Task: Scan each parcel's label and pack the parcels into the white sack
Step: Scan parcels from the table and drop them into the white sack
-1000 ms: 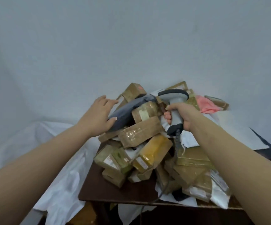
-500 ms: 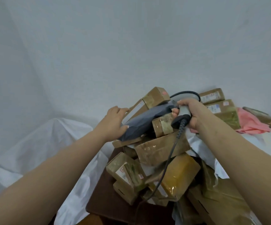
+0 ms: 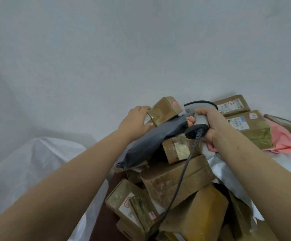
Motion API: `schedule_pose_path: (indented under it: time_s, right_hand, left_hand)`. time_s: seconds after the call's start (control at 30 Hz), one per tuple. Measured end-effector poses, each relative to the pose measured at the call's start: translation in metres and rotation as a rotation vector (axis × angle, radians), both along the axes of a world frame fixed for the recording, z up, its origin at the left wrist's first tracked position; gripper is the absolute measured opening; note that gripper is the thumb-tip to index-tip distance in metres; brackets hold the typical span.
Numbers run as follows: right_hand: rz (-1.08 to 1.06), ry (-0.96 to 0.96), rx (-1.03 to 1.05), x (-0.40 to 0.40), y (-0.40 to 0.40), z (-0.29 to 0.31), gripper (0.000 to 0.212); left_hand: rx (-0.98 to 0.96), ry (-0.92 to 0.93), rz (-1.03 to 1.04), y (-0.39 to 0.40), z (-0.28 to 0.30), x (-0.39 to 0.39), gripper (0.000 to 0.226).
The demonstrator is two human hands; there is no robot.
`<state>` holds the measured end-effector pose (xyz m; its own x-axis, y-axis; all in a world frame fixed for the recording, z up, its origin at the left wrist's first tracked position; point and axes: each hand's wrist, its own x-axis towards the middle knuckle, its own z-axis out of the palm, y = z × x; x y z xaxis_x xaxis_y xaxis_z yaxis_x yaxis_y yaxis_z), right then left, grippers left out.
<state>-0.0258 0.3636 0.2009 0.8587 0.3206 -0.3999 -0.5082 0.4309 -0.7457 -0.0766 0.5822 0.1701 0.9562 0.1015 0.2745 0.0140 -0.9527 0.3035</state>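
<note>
A heap of taped cardboard parcels (image 3: pixel 174 178) lies on a brown table (image 3: pixel 104 218). Near the top, a grey plastic mailer (image 3: pixel 150 146) slants under a small cardboard box (image 3: pixel 164 110) with a red sticker. My left hand (image 3: pixel 135 122) reaches to that box's left end, fingers straight along it and thumb on the grey mailer. My right hand (image 3: pixel 210 126) grips the handle of a grey barcode scanner (image 3: pixel 199 120) just right of the box; its cable (image 3: pixel 183 176) trails down over the heap. The white sack (image 3: pixel 28 171) lies crumpled to the left.
Two labelled boxes (image 3: pixel 231 105) (image 3: pixel 249 126) lie at the back right, beside a pink mailer (image 3: pixel 285 141). A white mailer (image 3: pixel 228 173) pokes out on the right under my forearm. A plain pale wall stands behind everything.
My left hand moved from the grey mailer's side up to the small box's left end. The right hand with the scanner stayed at the top of the heap. The view came closer.
</note>
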Motion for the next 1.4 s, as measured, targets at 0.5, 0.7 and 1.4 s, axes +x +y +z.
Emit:
schedule_pose_path:
  time_s: [0.5, 0.7, 1.4]
  right_hand:
    - [-0.200, 0.001, -0.033, -0.013, 0.015, -0.013, 0.012]
    - [-0.235, -0.064, -0.071, -0.028, 0.013, -0.014, 0.010]
    - [-0.180, -0.151, 0.014, -0.125, 0.006, 0.013, 0.061]
  left_hand:
    - [0.064, -0.016, -0.041, -0.033, -0.010, 0.101, 0.116]
    - [-0.162, -0.282, -0.289, -0.025, 0.002, 0.080, 0.095]
    - [-0.435, -0.349, -0.200, 0.000, 0.029, -0.140, 0.086]
